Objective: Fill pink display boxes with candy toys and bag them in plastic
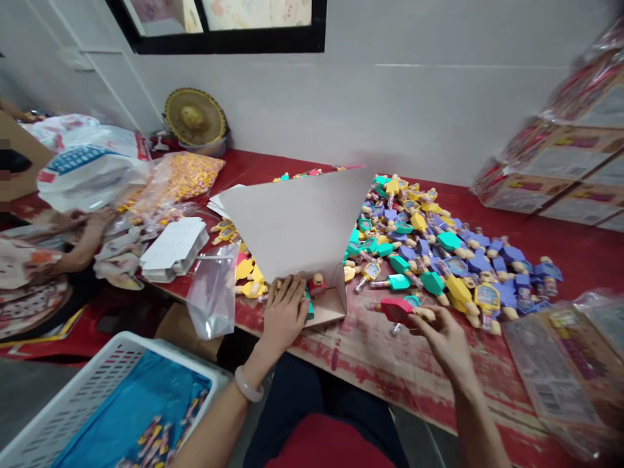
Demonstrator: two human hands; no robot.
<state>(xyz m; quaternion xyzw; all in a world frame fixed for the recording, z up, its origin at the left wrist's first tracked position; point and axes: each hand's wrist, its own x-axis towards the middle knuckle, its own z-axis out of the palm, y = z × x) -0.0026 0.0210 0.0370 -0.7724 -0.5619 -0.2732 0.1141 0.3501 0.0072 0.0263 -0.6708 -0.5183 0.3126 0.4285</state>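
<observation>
Head view: right hand (441, 341) closed on a red-topped toy (397, 311), its long axis pointing to 9 o'clock toward a cardboard carton (292, 221); open left hand (286, 312), the nearer one, flat against the carton's edge, toy heap (429, 244) at 12 o'clock

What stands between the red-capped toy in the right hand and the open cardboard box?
Only the box's raised side wall: the red-capped toy in the right hand would have to clear it. Between them lies just worn red tabletop.
</observation>
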